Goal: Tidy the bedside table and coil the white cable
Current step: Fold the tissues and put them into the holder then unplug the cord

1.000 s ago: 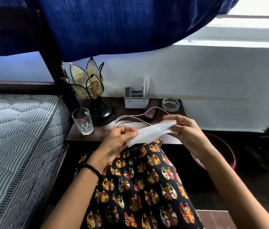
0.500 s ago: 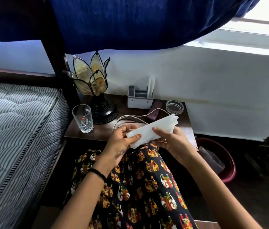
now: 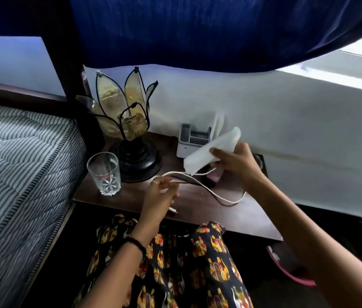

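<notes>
Left hand (image 3: 161, 196) nearest, fingers pinching the cable (image 3: 211, 192) on the table (image 3: 231, 218); its loose run trails right and away. Right hand (image 3: 235, 161) beyond, fingers clamped on a folded tissue (image 3: 211, 147), near the organiser (image 3: 192, 140).

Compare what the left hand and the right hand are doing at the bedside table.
The left hand is low over the bedside table, fingers closed on the white cable; the right hand is raised further back, gripping a folded white tissue. The left wrist wears a black band; the right wrist is bare. Both hands hold something white.
</notes>
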